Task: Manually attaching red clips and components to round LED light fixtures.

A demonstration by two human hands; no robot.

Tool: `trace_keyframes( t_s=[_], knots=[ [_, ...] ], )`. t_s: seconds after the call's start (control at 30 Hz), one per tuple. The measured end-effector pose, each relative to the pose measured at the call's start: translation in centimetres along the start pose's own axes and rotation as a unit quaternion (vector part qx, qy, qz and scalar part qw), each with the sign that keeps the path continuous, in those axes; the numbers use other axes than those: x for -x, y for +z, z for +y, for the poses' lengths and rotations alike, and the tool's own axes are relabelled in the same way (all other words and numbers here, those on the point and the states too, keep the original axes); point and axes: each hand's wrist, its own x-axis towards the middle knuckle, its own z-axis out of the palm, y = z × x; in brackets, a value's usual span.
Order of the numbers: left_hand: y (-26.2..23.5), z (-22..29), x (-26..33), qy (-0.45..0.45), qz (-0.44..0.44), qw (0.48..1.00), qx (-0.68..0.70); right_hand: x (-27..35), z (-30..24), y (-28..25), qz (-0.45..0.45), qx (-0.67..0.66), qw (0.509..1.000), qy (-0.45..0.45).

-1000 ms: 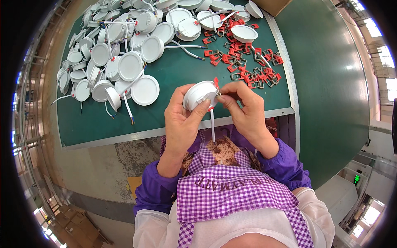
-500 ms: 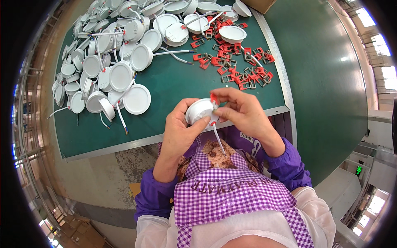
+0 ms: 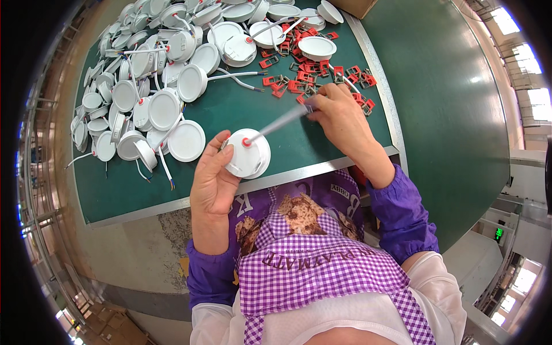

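My left hand (image 3: 214,178) grips a round white lamp (image 3: 253,164) at its left rim, thumb on top, over the table's near edge. The lamp's back faces up, with a red grommet where a white cable (image 3: 279,123) comes out. That cable runs up to the right, blurred, to the fingertips of my right hand (image 3: 339,112). The right fingers are curled and appear pinched on the cable's end; their undersides are hidden. Just beyond this hand lies a pile of red-and-metal clips (image 3: 307,77), partly covered by it.
Many similar white lamps (image 3: 164,109) with loose cables are heaped on the left of the green table (image 3: 230,109). One lamp (image 3: 317,48) lies among the clips. A metal strip (image 3: 382,75) edges the table's right side, with another green surface (image 3: 443,115) beyond. A brown box (image 3: 353,6) stands at the back.
My left hand has moved left and turned the lamp back-up, its cable now pointing up right instead of hanging. My right hand has left the lamp's rim and moved up toward the clips.
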Motion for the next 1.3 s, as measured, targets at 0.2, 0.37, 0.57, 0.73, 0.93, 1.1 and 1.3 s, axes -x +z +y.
trace_keyframes(
  t_s=[0.2,0.37,0.57,0.73,0.93,1.1,1.3],
  knots=[
    [-1.2,-1.2,0.0,-0.032,-0.008,0.997,0.067,-1.2,-0.6,-0.2,-0.083,0.027,0.996,-0.023],
    [0.3,-2.1,0.2,-0.051,-0.048,0.996,0.052,-1.6,-0.7,0.3,-0.024,-0.072,0.997,-0.033],
    [1.5,-2.5,0.5,-0.041,-0.054,0.997,0.026,-0.6,-3.4,1.0,0.091,-0.425,0.892,0.128],
    [2.0,-3.2,0.5,0.023,-0.043,0.998,-0.030,1.2,-5.5,1.5,0.074,-0.505,0.844,0.167],
    [2.4,-3.8,0.5,0.120,-0.016,0.985,-0.122,2.3,-6.7,1.5,0.082,-0.383,0.905,0.169],
    [2.3,-4.4,0.3,0.168,-0.015,0.975,-0.142,2.4,-7.2,1.3,0.106,-0.284,0.952,0.051],
    [2.2,-4.4,0.4,0.218,-0.022,0.956,-0.197,2.6,-7.9,0.9,0.103,-0.232,0.967,0.022]
  ],
)
